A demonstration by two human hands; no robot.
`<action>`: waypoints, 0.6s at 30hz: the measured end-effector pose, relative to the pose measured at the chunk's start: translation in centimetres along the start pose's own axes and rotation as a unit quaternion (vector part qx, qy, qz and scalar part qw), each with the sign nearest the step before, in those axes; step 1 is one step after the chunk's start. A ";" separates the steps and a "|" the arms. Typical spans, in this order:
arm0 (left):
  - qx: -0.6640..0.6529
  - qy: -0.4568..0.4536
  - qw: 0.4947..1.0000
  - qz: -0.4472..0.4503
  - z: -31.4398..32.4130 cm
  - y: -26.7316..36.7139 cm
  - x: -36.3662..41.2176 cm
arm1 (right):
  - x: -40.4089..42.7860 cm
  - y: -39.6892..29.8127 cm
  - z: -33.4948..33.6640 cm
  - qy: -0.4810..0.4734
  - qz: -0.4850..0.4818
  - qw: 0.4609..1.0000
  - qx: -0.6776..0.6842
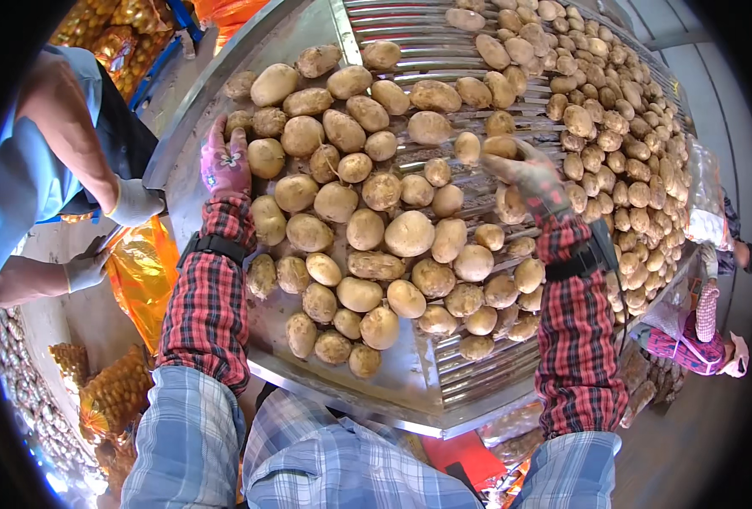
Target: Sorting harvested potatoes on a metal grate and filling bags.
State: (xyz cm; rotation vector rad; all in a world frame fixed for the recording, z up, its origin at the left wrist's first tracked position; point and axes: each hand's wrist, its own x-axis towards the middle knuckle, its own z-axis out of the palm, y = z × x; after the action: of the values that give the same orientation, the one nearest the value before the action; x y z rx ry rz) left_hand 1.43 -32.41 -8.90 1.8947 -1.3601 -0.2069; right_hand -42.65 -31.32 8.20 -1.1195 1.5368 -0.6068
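My left hand (226,159), in a pink flowered glove, rests at the left edge of a group of potatoes (337,202) on a metal sorting table (315,32). Its fingers point away from me beside the nearest potatoes, and nothing is held in it. My right hand (531,175), in a soiled glove and slightly blurred, has thumb and fingers around a potato (500,147) over the slatted part (407,32) of the table. Potatoes of mixed sizes, some with soil on them, lie between my hands across bare sheet and slats.
A large potato heap (624,140) covers the table's right side. At left, a person's gloved hands (137,202) hold an orange mesh bag (140,273). Filled net sacks (118,391) stand on the floor. Another person (687,343) is beyond the table at right.
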 end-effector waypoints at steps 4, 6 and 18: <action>-0.018 -0.010 1.000 -0.009 1.2 1.8 -0.3 | 2.5 0.2 3.3 -0.057 0.014 0.994 -0.094; -0.017 -0.005 1.000 -0.017 0.3 1.2 -0.1 | 3.4 0.2 5.9 -0.045 -0.029 0.980 -0.194; -0.015 -0.003 1.000 -0.015 0.2 1.1 -0.2 | 0.9 1.7 4.4 -0.032 -0.073 0.970 -0.231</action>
State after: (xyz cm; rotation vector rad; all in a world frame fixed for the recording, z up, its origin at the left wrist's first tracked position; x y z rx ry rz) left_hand 0.45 -32.50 -8.35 1.8932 -1.3257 -0.2471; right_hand -39.04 -30.60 5.13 -1.5984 1.5925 -0.3089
